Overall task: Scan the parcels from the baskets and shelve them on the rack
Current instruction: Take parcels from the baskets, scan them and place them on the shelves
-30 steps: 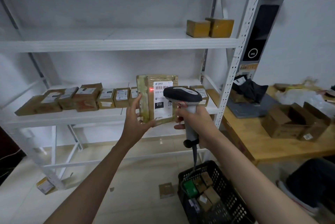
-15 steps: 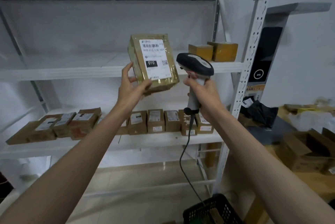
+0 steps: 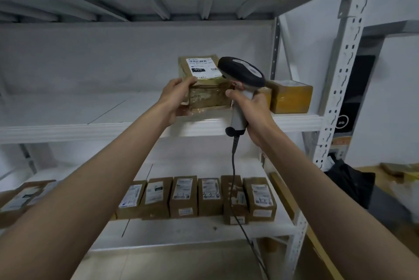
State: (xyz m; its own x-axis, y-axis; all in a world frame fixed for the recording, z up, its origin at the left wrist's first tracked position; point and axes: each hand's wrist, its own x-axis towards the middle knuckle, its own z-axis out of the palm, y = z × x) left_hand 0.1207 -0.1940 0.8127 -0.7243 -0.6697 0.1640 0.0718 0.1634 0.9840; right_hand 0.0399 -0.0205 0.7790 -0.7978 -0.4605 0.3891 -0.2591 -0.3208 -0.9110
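A tape-wrapped brown parcel (image 3: 204, 89) with a white label marked 010 on top lies on the upper shelf (image 3: 68, 125) of the white rack. My left hand (image 3: 175, 98) grips its near left corner, thumb on top. My right hand (image 3: 254, 114) grips the grey handle of a black-headed barcode scanner (image 3: 241, 74), held upright just right of the parcel, its cable hanging down. Two yellow-brown boxes (image 3: 290, 96) stand on the same shelf behind the scanner.
A row of several small labelled cartons (image 3: 197, 197) stands on the lower shelf (image 3: 181, 232), with more at far left (image 3: 20, 198). The rack's perforated upright (image 3: 340, 89) rises at right. A wooden table (image 3: 403, 189) with a black bag lies beyond it.
My left hand lifted the parcel from the middle shelf's height and laid it flat on the upper shelf. The scanner in my right hand rose alongside. The basket has left the view.
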